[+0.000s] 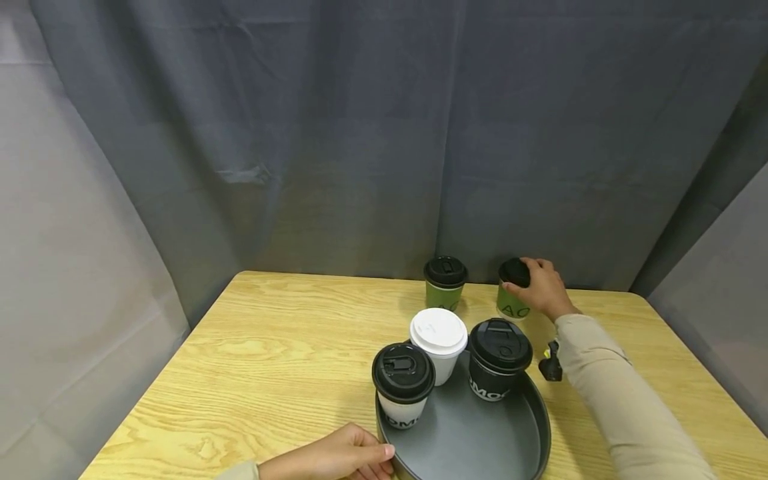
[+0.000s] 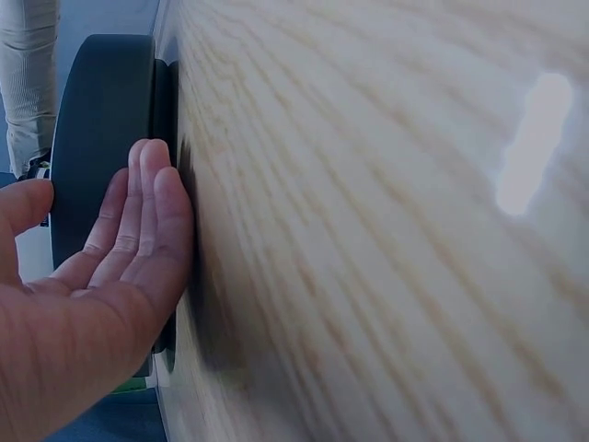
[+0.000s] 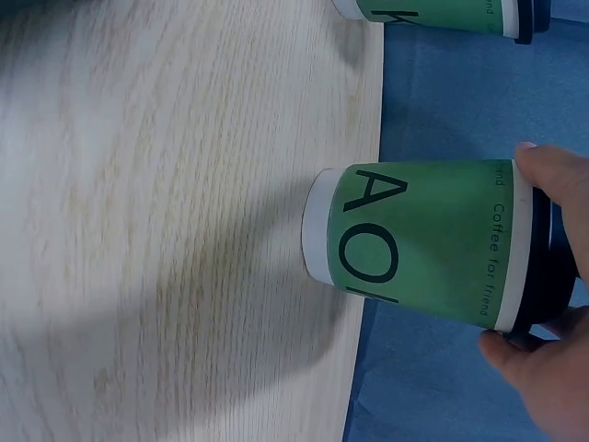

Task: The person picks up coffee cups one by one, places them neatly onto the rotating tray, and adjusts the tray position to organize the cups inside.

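Note:
My right hand (image 1: pixel 543 290) grips a green paper coffee cup (image 3: pixel 423 244) near its black lid (image 3: pixel 543 262), thumb on one side and fingers on the other. The cup is upright at the table's back edge. At the front, my left hand (image 1: pixel 351 453) holds the left wall of a round dark grey pan (image 1: pixel 474 440), thumb at the rim and fingers along the outside. Inside the pan stand a white cup with a black lid (image 1: pixel 403 387), a black cup (image 1: pixel 499 360) and, at its far edge, a white-lidded cup (image 1: pixel 439 340).
Another green cup (image 1: pixel 445 283) with a black lid stands at the back edge, left of the gripped one. A small black object (image 1: pixel 551 363) shows beside the right sleeve. Grey curtains (image 1: pixel 360 133) hang behind the wooden table (image 1: pixel 258 360) and at its sides.

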Motion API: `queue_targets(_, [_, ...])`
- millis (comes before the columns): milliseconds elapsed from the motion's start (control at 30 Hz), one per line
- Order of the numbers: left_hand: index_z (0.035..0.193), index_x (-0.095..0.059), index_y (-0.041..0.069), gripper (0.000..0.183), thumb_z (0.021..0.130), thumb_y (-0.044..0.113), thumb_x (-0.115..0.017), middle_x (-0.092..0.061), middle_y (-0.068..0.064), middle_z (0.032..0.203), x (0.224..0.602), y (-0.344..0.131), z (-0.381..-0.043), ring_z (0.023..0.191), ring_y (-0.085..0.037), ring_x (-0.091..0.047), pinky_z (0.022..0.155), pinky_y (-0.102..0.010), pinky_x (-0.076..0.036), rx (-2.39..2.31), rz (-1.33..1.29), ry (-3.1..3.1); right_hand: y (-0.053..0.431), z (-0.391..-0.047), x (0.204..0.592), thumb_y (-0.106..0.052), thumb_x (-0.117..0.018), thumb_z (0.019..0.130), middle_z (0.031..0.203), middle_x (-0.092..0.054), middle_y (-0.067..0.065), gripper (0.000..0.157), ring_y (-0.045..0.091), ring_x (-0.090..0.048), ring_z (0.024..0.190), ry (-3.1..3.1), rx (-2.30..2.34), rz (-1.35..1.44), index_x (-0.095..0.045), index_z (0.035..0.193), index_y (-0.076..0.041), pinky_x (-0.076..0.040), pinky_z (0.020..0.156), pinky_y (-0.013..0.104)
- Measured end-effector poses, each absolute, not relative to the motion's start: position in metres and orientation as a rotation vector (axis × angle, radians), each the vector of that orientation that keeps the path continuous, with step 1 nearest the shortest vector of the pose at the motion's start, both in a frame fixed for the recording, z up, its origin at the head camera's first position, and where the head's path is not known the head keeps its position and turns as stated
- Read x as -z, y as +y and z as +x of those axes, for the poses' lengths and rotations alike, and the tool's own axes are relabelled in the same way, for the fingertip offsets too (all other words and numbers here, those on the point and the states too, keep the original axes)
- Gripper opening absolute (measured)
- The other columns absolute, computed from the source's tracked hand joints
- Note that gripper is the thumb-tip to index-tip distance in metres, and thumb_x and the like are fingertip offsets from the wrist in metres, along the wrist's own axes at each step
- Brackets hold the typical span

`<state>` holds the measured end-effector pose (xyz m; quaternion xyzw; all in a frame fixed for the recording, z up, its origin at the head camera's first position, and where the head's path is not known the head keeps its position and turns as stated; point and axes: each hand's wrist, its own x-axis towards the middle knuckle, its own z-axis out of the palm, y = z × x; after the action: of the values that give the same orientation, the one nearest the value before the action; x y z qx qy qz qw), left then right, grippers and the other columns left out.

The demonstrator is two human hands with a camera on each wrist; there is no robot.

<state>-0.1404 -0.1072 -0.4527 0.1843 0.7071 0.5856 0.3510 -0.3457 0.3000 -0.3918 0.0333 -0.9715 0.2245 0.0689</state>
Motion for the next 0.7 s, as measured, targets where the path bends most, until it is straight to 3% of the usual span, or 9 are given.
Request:
queue_targets(333, [0.094,-0.067,-0.014,0.045,0.099,0.028,-0.051,-0.07,-0.015,0.082,0.452,-0.108,-0.141,0.069,-0.009,-0.064,0.064,-0.022,-0.055,-1.524,0.487,1.8,0.307,-0.328,0.387,-0.042,-0.063,0.09,0.142,-0.02,0.043,0.083,0.062,-0.027,0.122,-2.893,-0.643,0.172,-0.028,0.145,0.008,-0.029,0.093,0.073])
queue_targets(700, [0.095,-0.066,-0.016,0.045,0.1,0.026,-0.049,-0.07,-0.019,0.083,0.452,-0.106,-0.141,0.07,-0.008,-0.064,0.064,-0.023,-0.055,-1.512,0.479,1.811,0.31,-0.289,0.379,-0.047,-0.065,0.088,0.139,-0.025,0.041,0.081,0.06,-0.03,0.119,-2.78,-0.647,0.171,-0.035,0.143,0.005,-0.032,0.088,0.073])
